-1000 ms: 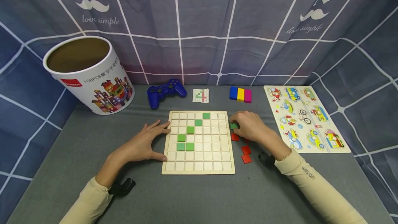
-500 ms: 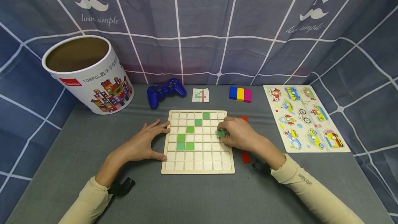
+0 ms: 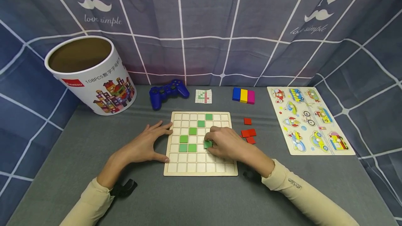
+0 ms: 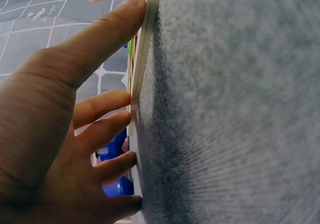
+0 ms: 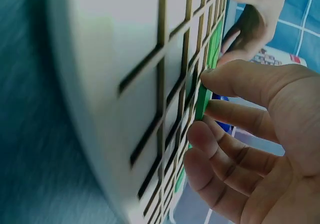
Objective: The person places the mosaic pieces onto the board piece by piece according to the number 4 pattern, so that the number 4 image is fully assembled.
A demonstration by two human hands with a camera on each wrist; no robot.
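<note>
A pale wooden grid board [image 3: 201, 166] lies on the grey table, with several green square tiles set in its cells, such as a green tile [image 3: 192, 148] left of centre. My right hand [image 3: 227, 144] is over the middle of the board and pinches another green tile [image 3: 207, 144] between thumb and fingers. In the right wrist view that pinched tile [image 5: 202, 102] stands at the board's surface; whether it touches is hard to tell. My left hand [image 3: 144, 144] rests at the board's left edge, fingers spread, thumb [image 4: 115, 32] and fingertips touching the rim.
Several red tiles [image 3: 248, 133] lie right of the board. Behind it are a blue game controller [image 3: 168, 93], a small pattern card [image 3: 203, 96] and blue, yellow and pink blocks [image 3: 243, 95]. A large white tub [image 3: 94, 79] stands left, a vehicle puzzle board [image 3: 309, 121] right.
My right hand picked up a green tile from beside the board's right edge and carried it left over the middle of the grid. The left hand has stayed in place.
</note>
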